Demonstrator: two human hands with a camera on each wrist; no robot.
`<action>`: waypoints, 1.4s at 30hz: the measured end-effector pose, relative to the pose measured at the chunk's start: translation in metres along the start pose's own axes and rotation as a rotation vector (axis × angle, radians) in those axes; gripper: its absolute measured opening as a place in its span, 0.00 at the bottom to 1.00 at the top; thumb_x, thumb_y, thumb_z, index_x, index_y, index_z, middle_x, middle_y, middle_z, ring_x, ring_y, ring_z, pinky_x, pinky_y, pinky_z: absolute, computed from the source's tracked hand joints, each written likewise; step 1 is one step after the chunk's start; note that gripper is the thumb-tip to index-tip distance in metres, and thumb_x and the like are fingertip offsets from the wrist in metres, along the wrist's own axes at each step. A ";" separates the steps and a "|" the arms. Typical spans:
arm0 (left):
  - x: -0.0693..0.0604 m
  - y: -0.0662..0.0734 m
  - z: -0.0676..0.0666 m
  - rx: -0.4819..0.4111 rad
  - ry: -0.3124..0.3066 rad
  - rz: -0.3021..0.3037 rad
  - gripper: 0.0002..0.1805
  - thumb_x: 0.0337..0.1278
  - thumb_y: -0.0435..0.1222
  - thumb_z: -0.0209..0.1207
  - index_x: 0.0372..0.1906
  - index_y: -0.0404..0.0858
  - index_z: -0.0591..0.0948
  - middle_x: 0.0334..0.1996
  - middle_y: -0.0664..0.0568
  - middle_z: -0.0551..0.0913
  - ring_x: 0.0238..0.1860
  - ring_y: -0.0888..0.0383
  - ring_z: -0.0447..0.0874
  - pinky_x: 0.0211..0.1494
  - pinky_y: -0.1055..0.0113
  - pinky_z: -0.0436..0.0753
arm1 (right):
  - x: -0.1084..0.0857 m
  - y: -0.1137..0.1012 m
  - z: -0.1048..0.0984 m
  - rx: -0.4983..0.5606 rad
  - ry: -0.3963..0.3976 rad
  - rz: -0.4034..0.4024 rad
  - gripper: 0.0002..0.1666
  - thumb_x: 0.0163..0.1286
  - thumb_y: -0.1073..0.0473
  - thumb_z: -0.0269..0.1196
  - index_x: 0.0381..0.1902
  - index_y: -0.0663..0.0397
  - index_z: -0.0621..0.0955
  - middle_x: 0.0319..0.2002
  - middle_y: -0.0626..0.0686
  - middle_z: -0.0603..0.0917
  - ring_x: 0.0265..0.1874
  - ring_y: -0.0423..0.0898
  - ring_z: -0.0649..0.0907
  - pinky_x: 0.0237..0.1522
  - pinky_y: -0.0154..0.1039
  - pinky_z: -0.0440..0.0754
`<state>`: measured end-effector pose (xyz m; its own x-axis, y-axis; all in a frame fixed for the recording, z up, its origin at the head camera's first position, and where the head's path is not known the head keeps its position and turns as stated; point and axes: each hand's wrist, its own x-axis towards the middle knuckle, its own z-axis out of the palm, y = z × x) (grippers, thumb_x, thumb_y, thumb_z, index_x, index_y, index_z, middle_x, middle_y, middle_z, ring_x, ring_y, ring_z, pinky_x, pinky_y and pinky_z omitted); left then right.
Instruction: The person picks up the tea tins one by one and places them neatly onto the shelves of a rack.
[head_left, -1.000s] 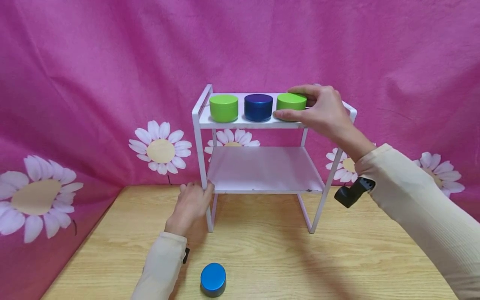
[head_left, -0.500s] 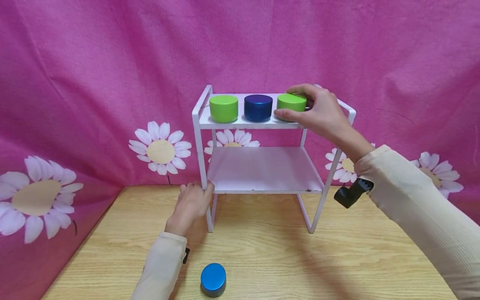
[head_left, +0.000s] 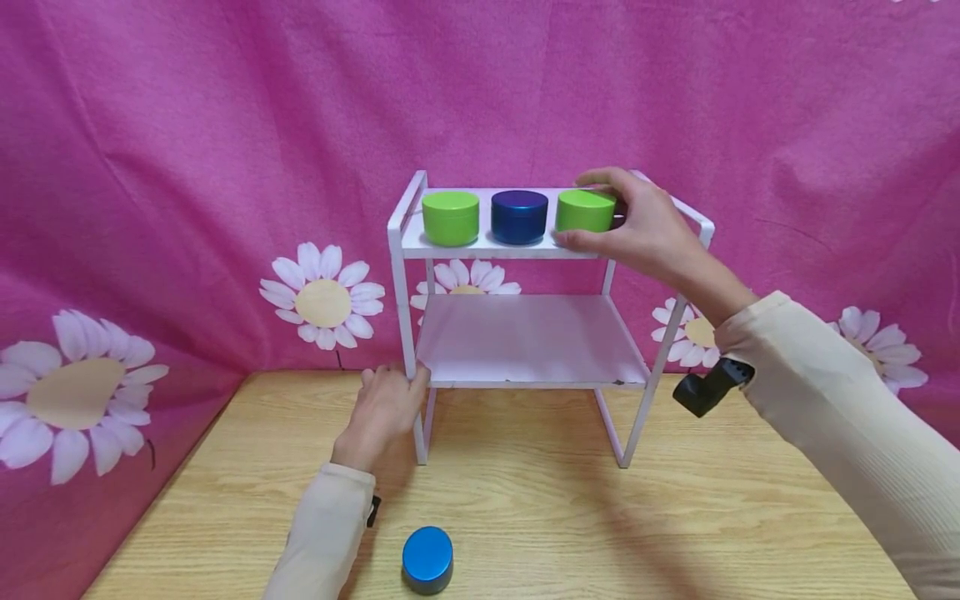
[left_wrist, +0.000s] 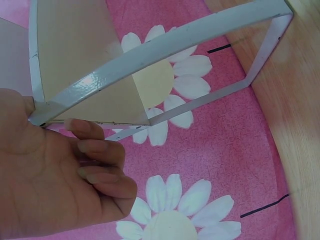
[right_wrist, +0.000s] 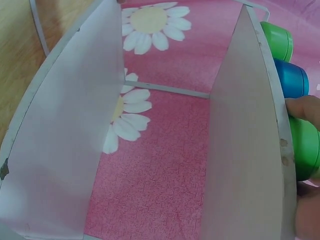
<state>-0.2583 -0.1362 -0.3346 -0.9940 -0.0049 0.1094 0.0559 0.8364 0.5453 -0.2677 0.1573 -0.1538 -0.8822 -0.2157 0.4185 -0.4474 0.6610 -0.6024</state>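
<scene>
A white two-tier rack (head_left: 531, 340) stands on the table. On its top shelf, a green tin (head_left: 450, 219), a dark blue tin (head_left: 519, 217) and a second green tin (head_left: 585, 212) form a row. My right hand (head_left: 647, 227) holds the rightmost green tin between thumb in front and fingers behind; the fingertips behind it are hidden. In the right wrist view the thumb (right_wrist: 306, 109) lies by that green tin (right_wrist: 306, 150). My left hand (head_left: 382, 410) grips the rack's left side at the lower shelf, its fingers (left_wrist: 102, 147) curled in the left wrist view.
A bright blue tin (head_left: 427, 557) stands on the wooden table (head_left: 525, 517) near its front, right of the left sleeve. A pink cloth (head_left: 225, 167) with daisies hangs behind the rack and along the left side.
My right thumb has shifted slightly down and right along the front of the right green tin. The left hand and the tins stay put; the view has moved a little.
</scene>
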 end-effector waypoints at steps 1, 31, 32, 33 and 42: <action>0.000 0.000 0.000 0.000 -0.001 0.000 0.30 0.69 0.52 0.32 0.35 0.30 0.74 0.36 0.40 0.73 0.43 0.42 0.64 0.43 0.52 0.70 | 0.000 0.000 0.000 -0.006 0.001 -0.002 0.43 0.56 0.47 0.71 0.67 0.49 0.68 0.53 0.57 0.74 0.48 0.53 0.76 0.45 0.41 0.75; 0.000 0.001 0.002 0.001 -0.012 -0.012 0.32 0.69 0.53 0.31 0.37 0.29 0.75 0.37 0.39 0.72 0.44 0.43 0.64 0.43 0.53 0.70 | -0.002 0.001 -0.001 -0.007 -0.001 0.025 0.52 0.55 0.46 0.72 0.72 0.49 0.59 0.55 0.60 0.75 0.51 0.56 0.76 0.53 0.51 0.75; 0.000 0.001 0.002 0.003 -0.012 -0.015 0.32 0.69 0.53 0.31 0.37 0.29 0.74 0.37 0.39 0.72 0.44 0.42 0.64 0.44 0.53 0.70 | -0.002 0.001 -0.001 0.000 -0.003 0.029 0.53 0.55 0.46 0.72 0.72 0.49 0.59 0.56 0.61 0.74 0.52 0.56 0.77 0.54 0.51 0.75; 0.000 0.001 0.002 0.004 -0.013 -0.019 0.32 0.69 0.54 0.31 0.37 0.29 0.74 0.37 0.39 0.72 0.44 0.42 0.64 0.44 0.52 0.70 | -0.003 0.000 -0.001 0.008 -0.005 0.033 0.53 0.54 0.46 0.72 0.73 0.48 0.58 0.57 0.60 0.74 0.53 0.57 0.77 0.55 0.52 0.74; -0.001 0.002 0.000 0.003 -0.015 -0.019 0.32 0.68 0.54 0.32 0.36 0.29 0.75 0.37 0.40 0.72 0.44 0.43 0.63 0.43 0.53 0.70 | -0.019 0.002 -0.004 0.046 0.057 -0.020 0.55 0.51 0.53 0.75 0.71 0.52 0.59 0.64 0.61 0.70 0.61 0.59 0.73 0.61 0.52 0.70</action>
<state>-0.2571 -0.1346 -0.3339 -0.9962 -0.0131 0.0864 0.0363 0.8378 0.5448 -0.2510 0.1653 -0.1605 -0.8641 -0.1862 0.4676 -0.4719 0.6230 -0.6239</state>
